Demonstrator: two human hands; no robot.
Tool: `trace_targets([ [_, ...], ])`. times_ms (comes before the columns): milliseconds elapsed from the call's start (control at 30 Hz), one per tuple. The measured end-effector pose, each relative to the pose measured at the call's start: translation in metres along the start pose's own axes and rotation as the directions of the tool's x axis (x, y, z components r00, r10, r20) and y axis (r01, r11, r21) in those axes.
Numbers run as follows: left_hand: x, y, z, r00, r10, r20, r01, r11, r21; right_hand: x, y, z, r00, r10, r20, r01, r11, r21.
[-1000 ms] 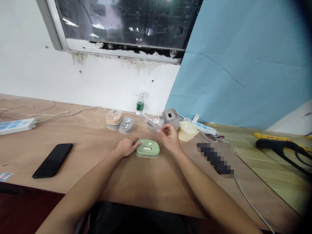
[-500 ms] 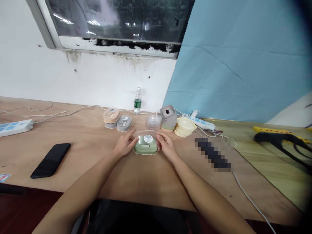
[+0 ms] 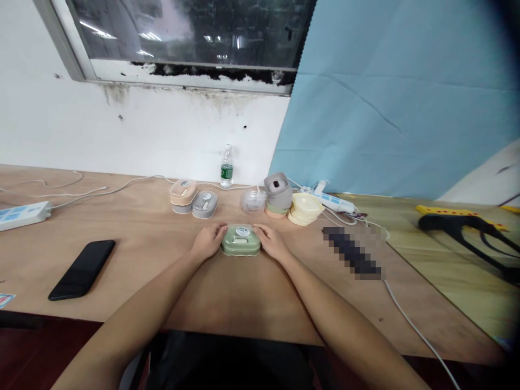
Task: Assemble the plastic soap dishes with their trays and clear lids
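A green oval box (image 3: 240,242) with a clear lid and a round white sticker lies on the wooden table (image 3: 227,292) in front of me. My left hand (image 3: 208,241) presses against its left side, fingers curled round the edge. My right hand (image 3: 272,242) holds its right side the same way. Both hands rest on the table.
Behind the box stand a peach box (image 3: 182,192), a grey box (image 3: 205,204), a clear lid (image 3: 253,200), a stack of grey shells (image 3: 278,194) and cream lids (image 3: 304,209). A black phone (image 3: 82,261) lies left, a power strip (image 3: 22,214) far left, a water bottle (image 3: 226,168) by the wall.
My right hand brought the clear lid from the back onto the green box. Both hands then closed on the box's sides and pressed it down flat.
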State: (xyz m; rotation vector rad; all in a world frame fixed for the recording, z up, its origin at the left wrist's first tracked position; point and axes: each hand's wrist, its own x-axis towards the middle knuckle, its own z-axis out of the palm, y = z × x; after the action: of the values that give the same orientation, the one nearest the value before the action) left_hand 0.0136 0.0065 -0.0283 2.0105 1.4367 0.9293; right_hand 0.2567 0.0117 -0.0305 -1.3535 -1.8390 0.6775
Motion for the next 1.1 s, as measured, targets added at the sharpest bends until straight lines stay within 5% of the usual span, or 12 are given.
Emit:
trace_targets([
  [233,-0.001,0.003,-0.006,0.999,0.032,0.041,-0.035,0.997,0.07,-0.003,0.001,-0.012,0.985,-0.036,0.171,0.04,0.999,-0.017],
  [633,0.003,0.005,-0.005,0.997,-0.071,0.034,0.066,0.989,0.133,0.003,-0.003,-0.002,0.994,-0.01,0.105,0.001,0.996,0.086],
  [833,-0.002,0.007,-0.014,1.0,0.003,0.015,-0.005,0.986,0.17,0.002,-0.003,-0.001,0.997,0.018,0.077,-0.024,0.997,0.073],
  [1000,-0.004,0.012,-0.022,0.953,0.102,0.284,-0.179,0.949,0.259,0.004,0.003,0.0,0.999,0.045,0.001,-0.045,0.998,0.041],
  [1100,-0.004,0.013,-0.021,0.951,0.093,0.294,-0.188,0.931,0.313,0.005,0.005,-0.001,0.999,0.037,-0.04,-0.036,0.999,0.033],
])
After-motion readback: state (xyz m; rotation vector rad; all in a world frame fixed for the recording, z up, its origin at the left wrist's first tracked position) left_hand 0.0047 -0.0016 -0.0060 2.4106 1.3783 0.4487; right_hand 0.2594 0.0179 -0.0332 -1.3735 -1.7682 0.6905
